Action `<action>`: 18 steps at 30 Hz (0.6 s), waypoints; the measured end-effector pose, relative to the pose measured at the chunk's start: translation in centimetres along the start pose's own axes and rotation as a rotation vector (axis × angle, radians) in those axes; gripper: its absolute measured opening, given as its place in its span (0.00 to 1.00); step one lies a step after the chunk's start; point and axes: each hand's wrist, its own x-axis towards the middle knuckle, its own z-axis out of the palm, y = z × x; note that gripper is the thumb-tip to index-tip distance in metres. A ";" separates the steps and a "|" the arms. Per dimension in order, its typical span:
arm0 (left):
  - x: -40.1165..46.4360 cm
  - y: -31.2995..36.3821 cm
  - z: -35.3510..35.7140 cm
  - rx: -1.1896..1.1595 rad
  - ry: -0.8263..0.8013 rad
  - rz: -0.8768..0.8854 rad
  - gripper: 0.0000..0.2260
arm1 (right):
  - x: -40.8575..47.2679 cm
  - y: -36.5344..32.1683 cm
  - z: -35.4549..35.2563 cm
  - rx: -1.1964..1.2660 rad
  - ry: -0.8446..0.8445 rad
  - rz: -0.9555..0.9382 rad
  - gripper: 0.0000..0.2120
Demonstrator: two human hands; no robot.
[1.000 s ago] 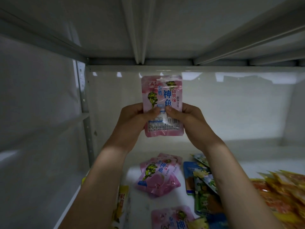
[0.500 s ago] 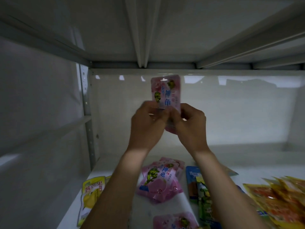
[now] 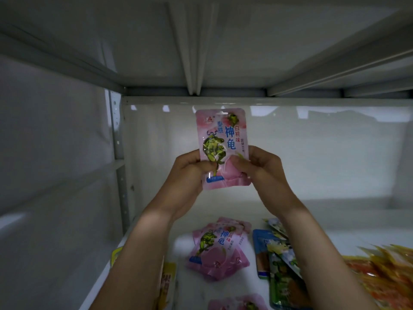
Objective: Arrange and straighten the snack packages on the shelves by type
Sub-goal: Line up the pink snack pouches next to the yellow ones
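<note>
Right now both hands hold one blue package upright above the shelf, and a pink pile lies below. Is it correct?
Not quite: the held package is pink, not blue, as the head view shows. The left hand and right hand hold it upright above the shelf, over the pink pile.

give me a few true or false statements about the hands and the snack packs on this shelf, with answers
1. Both hands hold one pink packet upright. True: the left hand and right hand pinch its lower half.
2. The held packet shows its printed front. True.
3. The pink pile on the shelf lies right of the blue and green packets. False: it lies to their left.
4. The orange packets lie at the far left of the shelf. False: they lie at the right.
5. The right hand is empty. False: it grips the packet.
</note>
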 end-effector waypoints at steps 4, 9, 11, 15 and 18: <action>0.0 0.4 -0.4 0.044 -0.002 0.030 0.11 | 0.0 0.0 0.2 0.054 -0.028 -0.002 0.17; 0.0 0.1 -1.0 0.157 0.049 0.114 0.09 | 0.2 0.2 0.4 0.046 -0.042 -0.002 0.24; -0.1 0.0 -1.1 0.200 0.086 0.135 0.07 | 0.2 0.2 0.3 -0.013 -0.054 -0.027 0.23; -0.1 0.0 -0.8 0.219 0.093 0.154 0.09 | 0.0 -0.4 0.0 -0.085 -0.054 -0.032 0.09; 0.2 0.0 -0.6 0.259 0.078 0.135 0.08 | 0.1 -0.5 -0.2 -0.118 -0.040 -0.041 0.08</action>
